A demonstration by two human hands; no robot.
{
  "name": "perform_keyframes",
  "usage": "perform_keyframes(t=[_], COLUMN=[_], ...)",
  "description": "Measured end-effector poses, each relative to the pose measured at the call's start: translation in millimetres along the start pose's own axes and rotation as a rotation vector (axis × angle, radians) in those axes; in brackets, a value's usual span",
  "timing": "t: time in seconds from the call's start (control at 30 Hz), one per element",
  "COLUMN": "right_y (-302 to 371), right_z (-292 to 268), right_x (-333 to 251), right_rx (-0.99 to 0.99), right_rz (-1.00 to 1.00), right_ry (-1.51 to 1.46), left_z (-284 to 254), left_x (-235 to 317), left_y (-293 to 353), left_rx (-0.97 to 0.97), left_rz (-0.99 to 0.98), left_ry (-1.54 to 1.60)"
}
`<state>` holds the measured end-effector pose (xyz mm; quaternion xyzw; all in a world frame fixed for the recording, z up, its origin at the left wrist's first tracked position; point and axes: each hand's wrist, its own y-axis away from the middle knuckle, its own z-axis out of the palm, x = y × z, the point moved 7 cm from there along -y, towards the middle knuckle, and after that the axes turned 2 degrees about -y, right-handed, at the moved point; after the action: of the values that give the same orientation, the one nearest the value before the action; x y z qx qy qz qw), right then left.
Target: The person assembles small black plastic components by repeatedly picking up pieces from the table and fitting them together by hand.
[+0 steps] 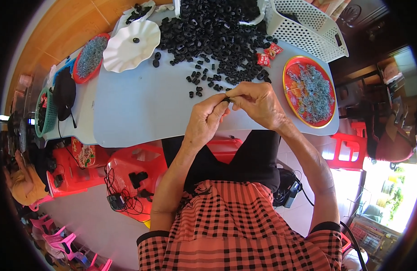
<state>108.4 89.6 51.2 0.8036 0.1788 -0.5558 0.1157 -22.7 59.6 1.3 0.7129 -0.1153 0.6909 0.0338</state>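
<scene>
Over the near edge of the table my two hands meet, fingertips pinched together. Between them is a small black plastic part (227,99), mostly covered by the fingers. My left hand (206,115) grips it from the left with thumb and forefinger. From the other side my right hand (259,103) pinches at it too; whether it also holds a second small piece is hidden. Just beyond the hands lie several loose black plastic parts (199,89), spilling from a large heap of them (217,38). Right of my right hand, a red tray with a gold rim (287,92) bears a pile of small silvery metal pieces (314,95).
A white wavy-edged dish (122,49) with one black part stands at the left, beside a red plate of metal pieces (91,56). A white perforated basket (303,29) is at the far right, near two red wrapped packets (263,59). A red stool (131,171) holds cables.
</scene>
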Motion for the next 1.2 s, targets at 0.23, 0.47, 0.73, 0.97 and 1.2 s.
perform_keyframes(t=[0.23, 0.47, 0.73, 0.97, 1.2], right_y=[-4.8, -6.4, 4.5, 4.9, 2.7], right_z=[-0.4, 2.5, 8.9, 0.5, 1.8], right_x=[-0.6, 9.3, -24.9, 15.4, 15.2], right_rx=[-0.052, -0.093, 0.064, 0.041, -0.031], right_rz=[0.056, 0.127, -0.289, 0.052, 0.135], right_ry=[-0.017, -0.136, 0.277, -0.141, -0.236], left_z=[-0.4, -1.5, -1.6, -0.3, 0.2], left_x=[2.1, 1.4, 0.0, -4.1, -2.9], left_y=[1.2, 2.6, -1.7, -0.5, 2.0], left_rx=[0.01, 0.014, 0.04, -0.021, -0.017], left_rz=[0.014, 0.026, 0.031, 0.025, 0.042], left_ry=[0.005, 0.056, 0.078, 0.038, 0.051])
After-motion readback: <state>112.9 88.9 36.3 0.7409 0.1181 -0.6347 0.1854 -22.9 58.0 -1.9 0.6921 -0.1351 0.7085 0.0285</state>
